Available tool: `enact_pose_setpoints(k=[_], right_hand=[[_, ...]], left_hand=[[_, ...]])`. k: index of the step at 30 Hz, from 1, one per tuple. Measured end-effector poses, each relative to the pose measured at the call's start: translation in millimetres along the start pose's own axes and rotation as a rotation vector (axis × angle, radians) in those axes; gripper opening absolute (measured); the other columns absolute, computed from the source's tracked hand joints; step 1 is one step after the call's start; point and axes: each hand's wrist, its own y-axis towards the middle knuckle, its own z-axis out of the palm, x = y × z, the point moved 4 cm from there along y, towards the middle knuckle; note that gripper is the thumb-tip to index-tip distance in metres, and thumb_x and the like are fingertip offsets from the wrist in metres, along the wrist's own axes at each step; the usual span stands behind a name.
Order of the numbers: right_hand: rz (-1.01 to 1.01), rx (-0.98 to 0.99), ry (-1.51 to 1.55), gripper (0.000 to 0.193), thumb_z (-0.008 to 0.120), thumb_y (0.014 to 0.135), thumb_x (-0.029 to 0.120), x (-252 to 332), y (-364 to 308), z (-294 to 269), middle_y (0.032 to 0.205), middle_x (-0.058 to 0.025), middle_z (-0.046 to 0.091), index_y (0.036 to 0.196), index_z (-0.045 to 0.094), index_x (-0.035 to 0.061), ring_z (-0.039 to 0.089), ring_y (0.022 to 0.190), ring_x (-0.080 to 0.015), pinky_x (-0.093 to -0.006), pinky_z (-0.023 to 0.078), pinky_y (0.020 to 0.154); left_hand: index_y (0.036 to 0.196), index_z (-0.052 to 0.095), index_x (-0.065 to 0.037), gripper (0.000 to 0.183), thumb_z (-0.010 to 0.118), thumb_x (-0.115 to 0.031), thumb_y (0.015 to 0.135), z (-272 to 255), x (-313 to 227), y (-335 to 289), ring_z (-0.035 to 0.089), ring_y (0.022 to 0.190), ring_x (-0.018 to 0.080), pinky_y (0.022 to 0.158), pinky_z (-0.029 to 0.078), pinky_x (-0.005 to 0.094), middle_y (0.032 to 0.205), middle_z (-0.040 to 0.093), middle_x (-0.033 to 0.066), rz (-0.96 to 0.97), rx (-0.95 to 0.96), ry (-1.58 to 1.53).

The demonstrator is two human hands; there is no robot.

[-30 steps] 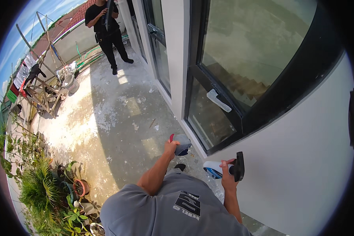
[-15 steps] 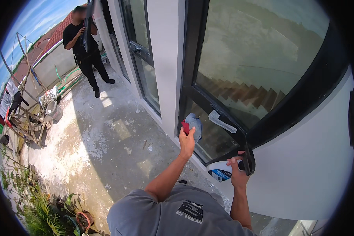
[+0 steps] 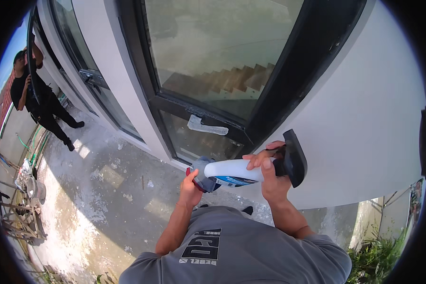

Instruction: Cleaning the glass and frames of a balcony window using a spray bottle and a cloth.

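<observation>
In my right hand [image 3: 272, 183] is a white spray bottle [image 3: 231, 169] with a blue label and a black trigger head. The fingers wrap round its neck, and the bottle lies nearly level, its base pointing left. My left hand [image 3: 190, 191] grips a bunched grey-blue cloth [image 3: 206, 181] with a red part at its edge. The bottle's base overlaps the cloth; whether they touch I cannot tell. Just beyond both hands stands a black-framed glass door [image 3: 175, 105], whose handle [image 3: 207, 126] is wrapped in whitish film. Droplets or specks dot the frame near the handle.
A person in black [image 3: 39, 97] stands at far left, holding a long dark panel [image 3: 31, 57]. A white wall [image 3: 345, 118] curves away right of the door. Planks and a bucket [image 3: 36, 188] lie at the left on stained concrete [image 3: 99, 189]. Plants [image 3: 378, 258] grow at lower right.
My view has turned right, shifting the door and the person leftward. The spray bottle has come up close to the cloth, and both hands have drawn back from the door.
</observation>
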Motion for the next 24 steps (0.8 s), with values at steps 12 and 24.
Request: enact_pose_setpoints(k=[12,24], right_hand=[[0.365,-0.406,0.148,0.028,0.069,0.099,0.023,-77,-37,-26,0.098,-0.01,0.065,0.113,0.06,0.0008,0.069,0.089,-0.0207,-0.0387,0.06,0.081],[0.194,-0.321,-0.064,0.029,0.073,0.096,0.031,-75,-40,-25,0.079,-0.0058,0.068,0.091,0.064,0.0039,0.063,0.073,-0.0124,-0.0286,0.048,0.069]], left_hand=[[0.125,0.054,0.0,0.048,0.052,-0.041,0.1,35,7,-36,0.068,0.105,0.0265,0.091,0.055,0.0398,0.112,0.067,0.0142,0.34,-0.076,0.16],[0.109,0.057,-0.002,0.028,0.064,-0.024,0.094,31,7,-34,0.063,0.086,0.0145,0.076,0.051,0.0302,0.095,0.061,0.0052,0.472,-0.191,0.21]])
